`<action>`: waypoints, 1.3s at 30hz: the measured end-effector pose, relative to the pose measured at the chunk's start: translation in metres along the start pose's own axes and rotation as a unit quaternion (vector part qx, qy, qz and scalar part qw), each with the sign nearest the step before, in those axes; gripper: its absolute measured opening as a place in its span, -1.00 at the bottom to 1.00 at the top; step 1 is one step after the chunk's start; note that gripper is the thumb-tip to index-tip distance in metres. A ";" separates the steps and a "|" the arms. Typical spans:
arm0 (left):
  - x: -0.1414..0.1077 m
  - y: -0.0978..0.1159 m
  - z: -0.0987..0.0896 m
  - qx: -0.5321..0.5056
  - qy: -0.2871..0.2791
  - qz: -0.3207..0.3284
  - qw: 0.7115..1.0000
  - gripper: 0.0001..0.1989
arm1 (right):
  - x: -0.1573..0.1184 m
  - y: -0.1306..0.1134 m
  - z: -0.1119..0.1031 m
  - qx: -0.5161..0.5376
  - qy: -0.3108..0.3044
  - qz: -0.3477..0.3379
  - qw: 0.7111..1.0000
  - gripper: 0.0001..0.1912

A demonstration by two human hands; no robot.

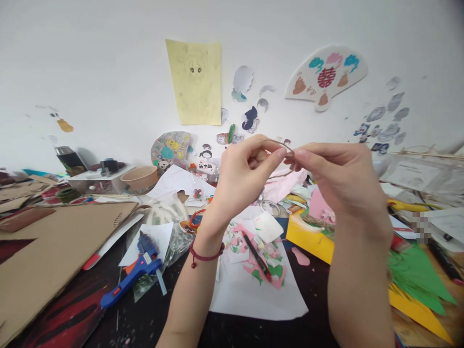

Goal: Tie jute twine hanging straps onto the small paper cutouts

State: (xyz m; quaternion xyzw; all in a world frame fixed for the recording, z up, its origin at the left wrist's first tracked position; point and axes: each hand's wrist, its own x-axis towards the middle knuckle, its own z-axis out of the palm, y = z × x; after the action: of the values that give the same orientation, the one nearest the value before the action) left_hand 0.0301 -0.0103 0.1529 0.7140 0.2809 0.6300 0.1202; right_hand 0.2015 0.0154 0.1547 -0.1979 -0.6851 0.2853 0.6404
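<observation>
Both hands are raised over the table, fingertips almost touching. My left hand, with a dark red bracelet on its wrist, pinches a thin brown cord that curves between the hands. My right hand closes thumb and fingers on the same cord, just right of the left fingertips. A loose part of the cord loops below the fingers. Beneath the hands, a white sheet bears pink, green and white paper scraps and a black and red pen.
A blue glue gun lies left of the sheet, beside brown cardboard. Yellow card and green paper are at the right. Behind stand a round tan container and a dark bottle. Drawings hang on the wall.
</observation>
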 end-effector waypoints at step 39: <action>-0.002 0.004 0.004 0.091 -0.043 0.112 0.989 -0.63 | 0.003 0.006 0.015 0.012 0.100 -0.165 0.981 -0.91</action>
State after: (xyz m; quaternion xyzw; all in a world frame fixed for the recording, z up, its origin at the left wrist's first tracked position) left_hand 0.0347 -0.0143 0.1526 0.7754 0.2496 0.5800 -0.0049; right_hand 0.1853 0.0200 0.1528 -0.1023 -0.6371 0.1631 0.7463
